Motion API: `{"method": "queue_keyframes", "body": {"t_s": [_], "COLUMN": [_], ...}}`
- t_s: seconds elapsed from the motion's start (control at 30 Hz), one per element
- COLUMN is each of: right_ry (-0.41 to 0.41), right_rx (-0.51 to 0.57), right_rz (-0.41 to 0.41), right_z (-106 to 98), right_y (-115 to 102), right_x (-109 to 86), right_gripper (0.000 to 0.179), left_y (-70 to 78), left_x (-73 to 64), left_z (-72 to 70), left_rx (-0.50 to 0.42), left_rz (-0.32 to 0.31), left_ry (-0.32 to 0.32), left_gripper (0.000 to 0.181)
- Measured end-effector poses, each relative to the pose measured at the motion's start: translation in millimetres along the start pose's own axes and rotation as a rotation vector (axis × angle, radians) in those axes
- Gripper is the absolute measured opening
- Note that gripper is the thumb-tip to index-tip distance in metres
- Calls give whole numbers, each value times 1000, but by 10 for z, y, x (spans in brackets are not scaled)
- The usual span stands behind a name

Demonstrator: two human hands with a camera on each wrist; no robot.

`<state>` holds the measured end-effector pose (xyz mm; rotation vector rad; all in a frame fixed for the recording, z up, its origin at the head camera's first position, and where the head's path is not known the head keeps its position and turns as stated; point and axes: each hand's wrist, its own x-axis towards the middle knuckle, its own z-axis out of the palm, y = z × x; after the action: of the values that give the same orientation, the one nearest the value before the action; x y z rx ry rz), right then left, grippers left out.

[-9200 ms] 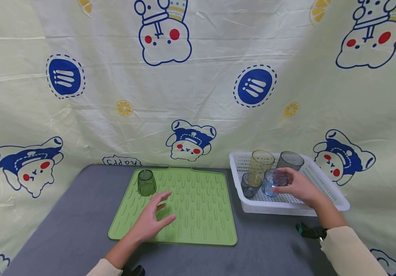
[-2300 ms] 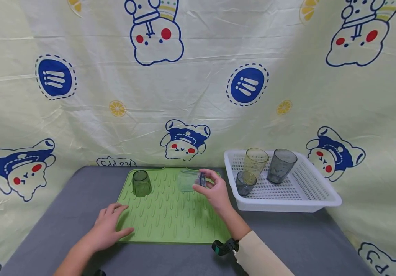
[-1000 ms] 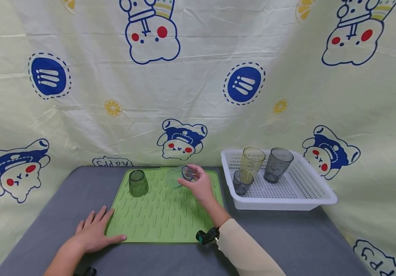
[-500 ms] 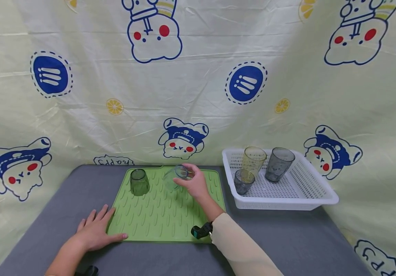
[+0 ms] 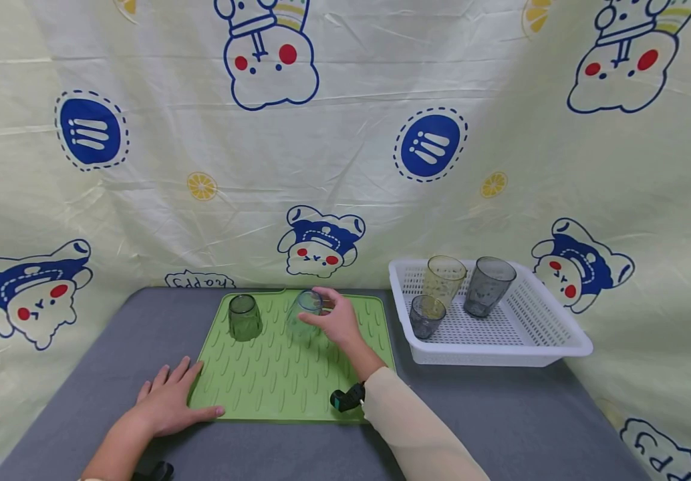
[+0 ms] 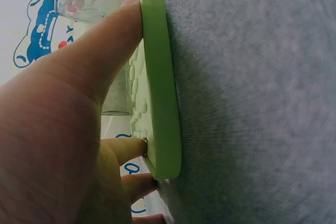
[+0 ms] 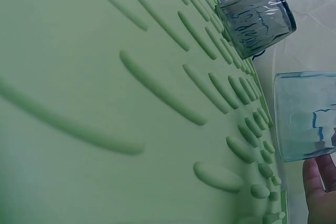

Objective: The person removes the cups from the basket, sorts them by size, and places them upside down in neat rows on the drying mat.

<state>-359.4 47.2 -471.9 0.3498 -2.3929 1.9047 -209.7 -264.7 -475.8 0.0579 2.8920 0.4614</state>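
My right hand (image 5: 342,324) grips a pale blue glass (image 5: 299,326) near its base, fingers and thumb round its side. The glass is base up, its mouth close over the back middle of a ribbed green drying mat (image 5: 285,394). In the right wrist view, the glass's rim (image 7: 278,116) faces the mat with the fingertips along its wall. A dark green glass (image 5: 244,319) stands mouth down on the mat to its left. My left hand (image 5: 168,404) rests at the mat's front left corner, fingers spread, the thumb (image 6: 118,30) along the front edge.
A white perforated basket (image 5: 502,358) stands at the right on the grey cloth. It holds a yellowish glass (image 5: 442,280), a tall grey glass (image 5: 488,287) and a small dark glass (image 5: 426,317). A printed curtain (image 5: 357,73) closes off the back.
My right hand took the pale blue glass from the basket to the mat, then turned it from lying sideways to base up. My left hand came down to the mat's front left corner.
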Motion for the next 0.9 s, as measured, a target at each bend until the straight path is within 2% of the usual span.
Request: {"method": "queue_keyframes", "body": {"t_s": [0.53, 0.9], "right_ry": [-30, -45], "right_rx": [-80, -98], "right_rz": [21, 5], "right_z": [69, 117], "right_y": [65, 122], "right_x": [23, 40], "right_gripper": [64, 67], "left_y": [6, 12], "left_x": [1, -9], "left_z": [-10, -10], "left_rx": [-6, -2], "left_rz": [-6, -4], "left_ry": [-5, 4], "left_gripper": [116, 116]}}
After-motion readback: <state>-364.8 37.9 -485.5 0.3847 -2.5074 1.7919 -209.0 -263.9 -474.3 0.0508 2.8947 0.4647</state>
